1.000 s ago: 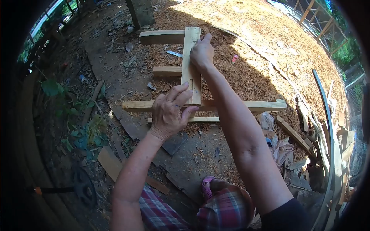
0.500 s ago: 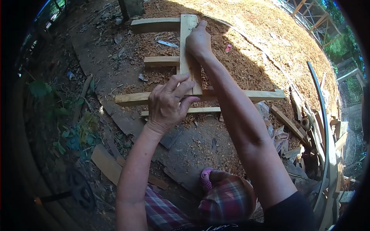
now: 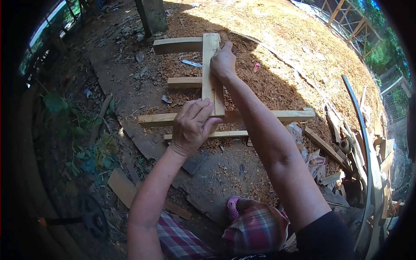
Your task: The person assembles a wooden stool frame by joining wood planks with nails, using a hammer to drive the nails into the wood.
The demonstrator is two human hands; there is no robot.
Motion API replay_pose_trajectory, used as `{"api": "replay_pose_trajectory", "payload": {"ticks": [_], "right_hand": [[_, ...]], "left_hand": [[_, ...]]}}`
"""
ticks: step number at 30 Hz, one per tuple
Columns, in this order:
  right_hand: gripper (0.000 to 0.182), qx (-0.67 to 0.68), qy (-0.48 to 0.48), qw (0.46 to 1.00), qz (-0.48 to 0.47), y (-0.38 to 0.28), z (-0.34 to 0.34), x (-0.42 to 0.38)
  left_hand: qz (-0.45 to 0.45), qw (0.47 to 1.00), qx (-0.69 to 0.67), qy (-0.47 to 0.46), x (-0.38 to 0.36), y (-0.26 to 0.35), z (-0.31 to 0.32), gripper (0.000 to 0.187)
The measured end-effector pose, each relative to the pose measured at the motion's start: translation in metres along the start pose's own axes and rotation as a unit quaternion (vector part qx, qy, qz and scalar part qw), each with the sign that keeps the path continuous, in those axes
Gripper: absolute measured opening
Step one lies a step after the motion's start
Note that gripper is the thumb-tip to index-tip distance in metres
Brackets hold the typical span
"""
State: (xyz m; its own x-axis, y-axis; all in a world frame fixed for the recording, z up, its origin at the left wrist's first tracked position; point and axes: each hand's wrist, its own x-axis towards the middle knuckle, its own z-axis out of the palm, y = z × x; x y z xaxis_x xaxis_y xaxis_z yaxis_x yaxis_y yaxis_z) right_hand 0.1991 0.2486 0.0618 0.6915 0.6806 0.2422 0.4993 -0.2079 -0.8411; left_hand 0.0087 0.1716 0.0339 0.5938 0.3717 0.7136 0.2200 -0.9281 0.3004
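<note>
A pale wooden board [image 3: 209, 73] runs away from me, with a short top crosspiece [image 3: 178, 46] and a short middle crosspiece [image 3: 184, 82] extending to its left. Its near end meets a longer wooden bar [image 3: 290, 115] lying crosswise. My right hand [image 3: 223, 63] is closed around the board's right edge, toward the far end. My left hand [image 3: 193, 128] grips the near end, fingers on top and thumb at the end face. Closer to me, a thin wooden strip [image 3: 229, 134] lies crosswise, partly hidden by my left hand.
Wood shavings [image 3: 277, 47] cover the ground beyond the frame. Scrap wood [image 3: 327, 147] and a long dark strip [image 3: 357, 108] lie on the right. A post [image 3: 151, 17] stands at the far left. Leafy plants [image 3: 56, 104] grow on the left; a pink clog [image 3: 233, 208] shows below.
The whole scene sits lower in the picture, as the camera view has tilted up a little. Both hands keep their hold on the board, with only a slight shift of the left fingers.
</note>
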Motion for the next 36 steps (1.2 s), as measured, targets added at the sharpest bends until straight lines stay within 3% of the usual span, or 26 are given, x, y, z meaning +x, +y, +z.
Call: {"api": "replay_pose_trajectory", "payload": {"ticks": [2, 4, 6, 8, 10, 18, 23, 28, 31, 36], "right_hand": [[0.025, 0.03, 0.021, 0.999, -0.006, 0.0, -0.014, -0.004], [0.017, -0.112, 0.055, 0.971, -0.204, 0.003, -0.051, -0.021], [0.013, 0.005, -0.156, 0.963, -0.219, -0.009, -0.103, -0.056], [0.01, 0.076, -0.301, 0.93, -0.195, -0.006, -0.126, -0.085], [0.01, 0.024, -0.334, 0.912, -0.235, -0.007, -0.134, -0.099], [0.011, -0.043, -0.354, 0.893, -0.275, -0.011, -0.128, -0.093], [0.009, -0.179, -0.343, 0.859, -0.335, -0.022, -0.123, -0.095], [0.008, -0.148, -0.308, 0.867, -0.362, -0.012, -0.12, -0.098], [0.007, -0.129, -0.303, 0.874, -0.358, -0.011, -0.12, -0.097], [0.012, -0.076, -0.287, 0.886, -0.356, -0.006, -0.116, -0.098]], "left_hand": [[-0.004, 1.0, -0.005, 0.001, 0.0, 0.002, 0.001, 0.04], [-0.014, 1.0, -0.012, 0.0, 0.0, 0.002, -0.001, 0.04], [0.022, 1.0, 0.001, 0.017, 0.004, 0.005, -0.004, 0.038], [0.016, 1.0, -0.018, 0.009, 0.005, 0.002, -0.003, 0.038], [0.014, 0.999, -0.036, -0.004, 0.006, 0.003, -0.002, 0.038], [-0.002, 1.0, -0.01, 0.002, 0.002, 0.006, -0.003, 0.036], [-0.012, 1.0, -0.015, 0.0, 0.001, 0.007, -0.004, 0.039], [-0.031, 0.999, -0.028, 0.009, 0.002, 0.01, -0.002, 0.038], [-0.035, 0.997, -0.025, 0.06, 0.003, 0.011, 0.004, 0.024], [-0.121, 0.984, -0.106, 0.081, 0.005, 0.015, 0.008, 0.015]]}}
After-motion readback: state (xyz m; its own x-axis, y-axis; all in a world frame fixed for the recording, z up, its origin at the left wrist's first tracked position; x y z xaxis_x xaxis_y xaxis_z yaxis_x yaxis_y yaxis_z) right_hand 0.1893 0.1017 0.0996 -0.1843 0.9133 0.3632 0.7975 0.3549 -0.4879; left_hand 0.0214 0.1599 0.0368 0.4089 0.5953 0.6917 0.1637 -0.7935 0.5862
